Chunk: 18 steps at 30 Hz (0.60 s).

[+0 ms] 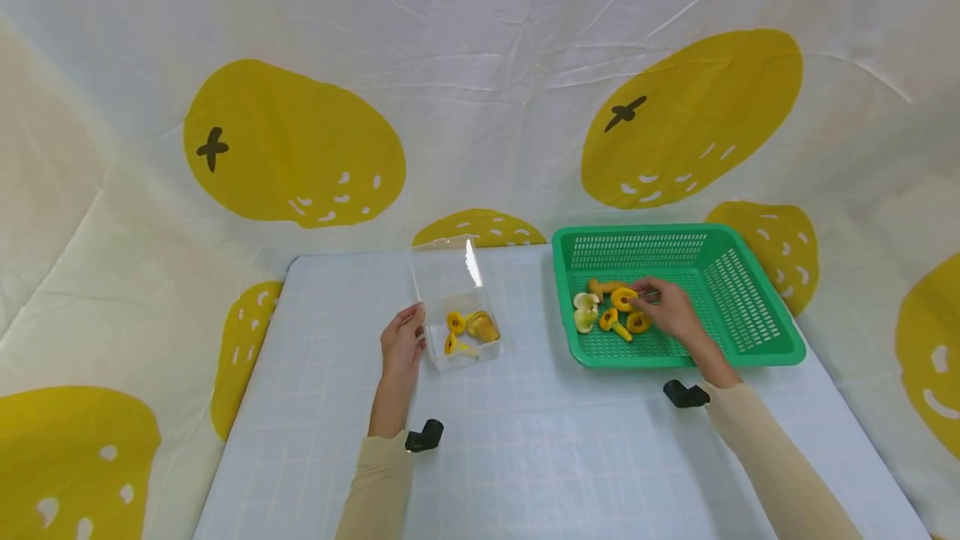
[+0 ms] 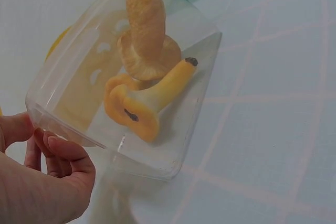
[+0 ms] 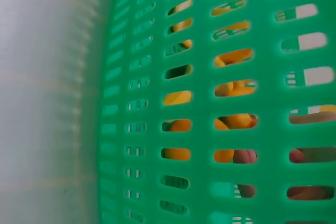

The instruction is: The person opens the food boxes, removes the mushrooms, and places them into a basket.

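A clear plastic box [image 1: 489,350] with its hinged lid [image 1: 450,267] raised stands on the table. It holds yellow mushrooms [image 1: 456,322] and a brownish mushroom [image 1: 482,326]. My left hand [image 1: 403,342] pinches the box's left edge between thumb and fingers, seen closer in the left wrist view. Inside the green basket [image 1: 678,357], my right hand [image 1: 667,307] pinches a yellow chanterelle mushroom [image 1: 623,299] at its right side. Around it lie another chanterelle [image 1: 615,324], a tan mushroom [image 1: 604,287] and pale whitish-green pieces [image 1: 585,319]. In the right wrist view the basket wall [image 3: 205,108] mostly hides the fingers.
The table [image 1: 525,440] has a pale checked cloth. Behind it hangs a white curtain [image 1: 480,148] with large yellow fruit prints. The basket stands near the table's back right edge, to the right of the box.
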Available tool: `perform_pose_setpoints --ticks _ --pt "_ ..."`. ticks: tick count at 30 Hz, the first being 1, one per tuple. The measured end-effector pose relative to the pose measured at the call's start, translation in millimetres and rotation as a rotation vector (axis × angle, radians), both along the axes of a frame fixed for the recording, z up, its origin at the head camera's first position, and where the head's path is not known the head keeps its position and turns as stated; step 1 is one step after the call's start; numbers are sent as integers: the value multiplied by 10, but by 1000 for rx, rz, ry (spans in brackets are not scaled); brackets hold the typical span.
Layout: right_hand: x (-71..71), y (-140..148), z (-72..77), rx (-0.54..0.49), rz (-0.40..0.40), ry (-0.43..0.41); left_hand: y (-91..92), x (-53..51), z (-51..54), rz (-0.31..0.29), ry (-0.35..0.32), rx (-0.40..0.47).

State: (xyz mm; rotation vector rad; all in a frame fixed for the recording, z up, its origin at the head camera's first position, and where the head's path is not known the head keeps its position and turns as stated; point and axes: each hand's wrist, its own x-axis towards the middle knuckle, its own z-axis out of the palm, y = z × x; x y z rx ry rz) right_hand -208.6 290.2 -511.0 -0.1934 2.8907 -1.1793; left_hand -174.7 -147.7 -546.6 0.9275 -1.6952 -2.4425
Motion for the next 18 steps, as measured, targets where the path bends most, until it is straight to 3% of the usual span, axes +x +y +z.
perform_pose_setpoints --ticks 6,18 --pt "14 5 18 -8 2 -33 6 5 -4 -10 14 -8" --pt "-7 -212 104 -138 27 43 18 6 8 16 -3 -19"
